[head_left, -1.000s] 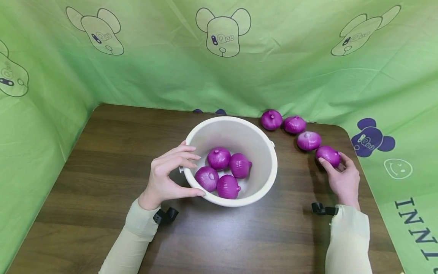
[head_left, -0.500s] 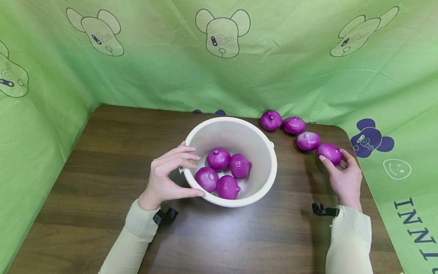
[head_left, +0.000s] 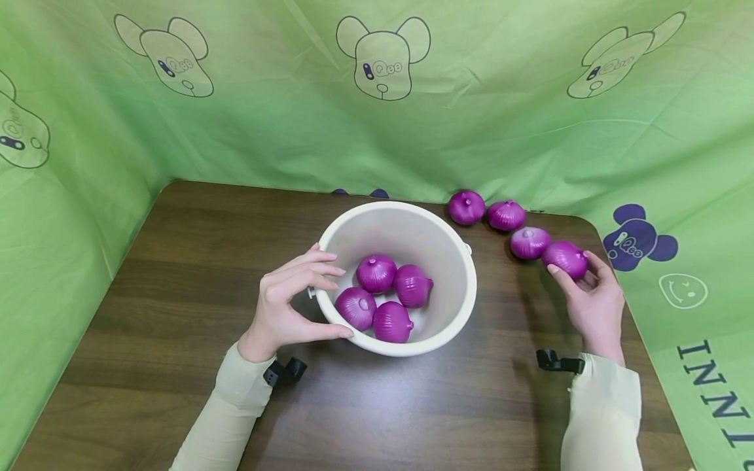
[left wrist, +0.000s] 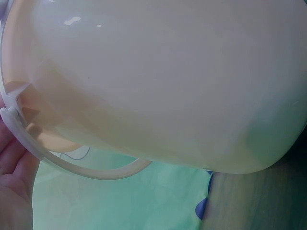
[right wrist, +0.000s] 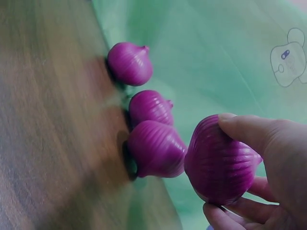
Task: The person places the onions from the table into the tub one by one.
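A white bucket (head_left: 453,330) stands mid-table with several purple onions (head_left: 377,273) on its bottom. My left hand (head_left: 288,301) grips its left rim, fingertips over the edge and thumb along the near side. In the left wrist view the bucket's wall (left wrist: 168,86) fills most of the picture, and its handle (left wrist: 96,171) hangs beside my fingers. At the table's right side my right hand (head_left: 595,304) holds a purple onion (head_left: 565,259) between thumb and fingers. The right wrist view shows this held onion (right wrist: 218,160) raised over the table, with a knob at one end.
Three more onions stand in a slanting row at the back right: one by the cloth (head_left: 466,207), a middle one (head_left: 506,215) and one nearest my right hand (head_left: 530,243). A green printed cloth (head_left: 265,118) walls the brown wooden table (head_left: 194,261) behind and at both sides.
My right hand has lifted its onion a little off the table and slightly away from me. My left hand and the bucket have stayed put.
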`<state>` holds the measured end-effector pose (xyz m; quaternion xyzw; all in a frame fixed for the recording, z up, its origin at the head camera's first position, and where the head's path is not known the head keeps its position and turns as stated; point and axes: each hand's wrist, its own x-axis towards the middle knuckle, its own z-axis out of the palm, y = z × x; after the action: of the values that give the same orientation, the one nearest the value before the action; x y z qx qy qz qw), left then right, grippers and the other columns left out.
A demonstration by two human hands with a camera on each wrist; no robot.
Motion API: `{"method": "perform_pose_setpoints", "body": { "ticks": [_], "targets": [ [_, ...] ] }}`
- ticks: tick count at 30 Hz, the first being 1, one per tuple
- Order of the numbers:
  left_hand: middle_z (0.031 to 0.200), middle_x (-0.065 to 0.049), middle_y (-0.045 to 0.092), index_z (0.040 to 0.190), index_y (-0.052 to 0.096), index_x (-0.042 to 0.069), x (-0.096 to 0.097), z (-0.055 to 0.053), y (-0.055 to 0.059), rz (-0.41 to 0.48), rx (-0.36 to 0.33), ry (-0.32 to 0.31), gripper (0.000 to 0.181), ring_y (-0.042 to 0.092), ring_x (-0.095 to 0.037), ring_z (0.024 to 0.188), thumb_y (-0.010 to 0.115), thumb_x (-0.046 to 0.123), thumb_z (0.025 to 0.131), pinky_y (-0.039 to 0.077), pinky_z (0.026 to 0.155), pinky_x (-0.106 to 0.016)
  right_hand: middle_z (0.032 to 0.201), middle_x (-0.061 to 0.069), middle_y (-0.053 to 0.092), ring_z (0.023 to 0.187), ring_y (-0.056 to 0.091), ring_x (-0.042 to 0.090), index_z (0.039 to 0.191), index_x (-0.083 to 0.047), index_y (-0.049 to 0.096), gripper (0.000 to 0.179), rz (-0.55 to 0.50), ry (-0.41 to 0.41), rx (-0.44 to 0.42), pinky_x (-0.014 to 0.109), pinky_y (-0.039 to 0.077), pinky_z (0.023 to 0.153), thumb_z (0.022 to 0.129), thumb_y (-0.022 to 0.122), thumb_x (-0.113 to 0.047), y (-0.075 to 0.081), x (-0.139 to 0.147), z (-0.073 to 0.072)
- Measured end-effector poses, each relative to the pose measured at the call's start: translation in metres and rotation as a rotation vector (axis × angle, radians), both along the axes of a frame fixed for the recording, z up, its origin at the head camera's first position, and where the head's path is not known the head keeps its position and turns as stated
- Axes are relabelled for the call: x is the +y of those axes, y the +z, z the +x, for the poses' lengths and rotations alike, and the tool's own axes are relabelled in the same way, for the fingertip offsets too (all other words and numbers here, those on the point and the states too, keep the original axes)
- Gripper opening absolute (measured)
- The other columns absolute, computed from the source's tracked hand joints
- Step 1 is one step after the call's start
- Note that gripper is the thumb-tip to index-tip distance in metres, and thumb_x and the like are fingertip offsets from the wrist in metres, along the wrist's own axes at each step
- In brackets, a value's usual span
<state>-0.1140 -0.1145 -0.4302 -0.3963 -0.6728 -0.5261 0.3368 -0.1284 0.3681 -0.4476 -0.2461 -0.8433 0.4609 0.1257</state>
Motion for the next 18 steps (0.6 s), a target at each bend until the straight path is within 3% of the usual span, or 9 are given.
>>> {"method": "perform_pose_setpoints", "body": {
  "ticks": [18],
  "targets": [
    [0.096,-0.013,0.075,0.085,0.072,0.004,0.0,0.0,0.0,0.002,0.007,-0.004,0.051,0.07,-0.031,0.101,0.094,0.047,0.069,0.048,0.105,-0.058,0.149,0.021,0.049,0.13,0.056,0.022,0.156,-0.018,0.042,0.078,0.017,0.051,0.081,0.018,0.047,0.103,0.09,0.081,-0.027,0.018,-0.018,0.002]
  ]
}}
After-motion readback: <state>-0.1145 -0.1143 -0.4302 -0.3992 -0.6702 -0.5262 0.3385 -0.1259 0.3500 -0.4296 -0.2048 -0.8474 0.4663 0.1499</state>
